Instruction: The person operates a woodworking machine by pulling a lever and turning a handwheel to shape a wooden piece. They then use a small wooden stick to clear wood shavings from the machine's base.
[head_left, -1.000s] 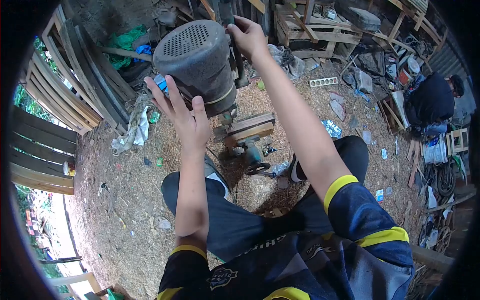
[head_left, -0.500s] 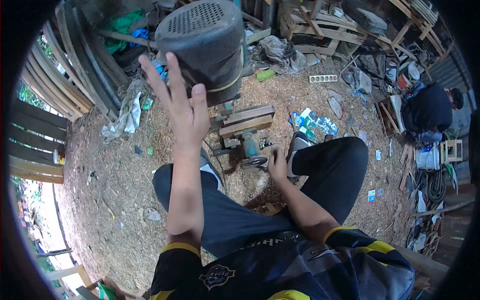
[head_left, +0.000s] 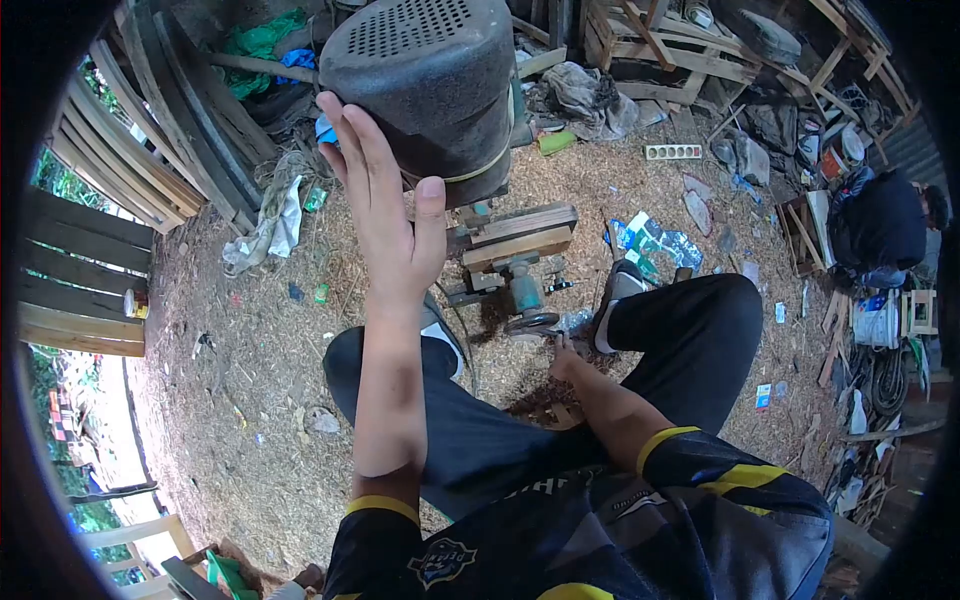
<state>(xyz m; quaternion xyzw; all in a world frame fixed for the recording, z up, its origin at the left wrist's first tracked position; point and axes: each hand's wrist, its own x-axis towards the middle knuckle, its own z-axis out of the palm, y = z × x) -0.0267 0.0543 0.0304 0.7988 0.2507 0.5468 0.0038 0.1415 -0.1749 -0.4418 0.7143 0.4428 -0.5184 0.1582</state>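
My left hand (head_left: pixel 390 215) is raised with its fingers stretched out, its fingertips at the side of a big dark drum-shaped casing (head_left: pixel 430 100) with a perforated top. Below the casing stands a green machine (head_left: pixel 524 291) with a dark handwheel (head_left: pixel 532 321) at its near end and wooden blocks (head_left: pixel 525 240) across it. My right hand (head_left: pixel 565 362) is low, beside the handwheel's right edge, with fingers bent around what looks like its small handle. The grip is partly hidden.
Wood shavings cover the ground (head_left: pixel 270 400). Curved boards (head_left: pixel 190 110) lean at the left. A white power strip (head_left: pixel 674 152) and shiny wrappers (head_left: pixel 655 245) lie beyond my right knee. Another person (head_left: pixel 885 225) crouches at the far right.
My right hand has moved down and toward me around the handwheel. My left hand's fingers have drawn closer together beside the casing. The whole view has shifted slightly.
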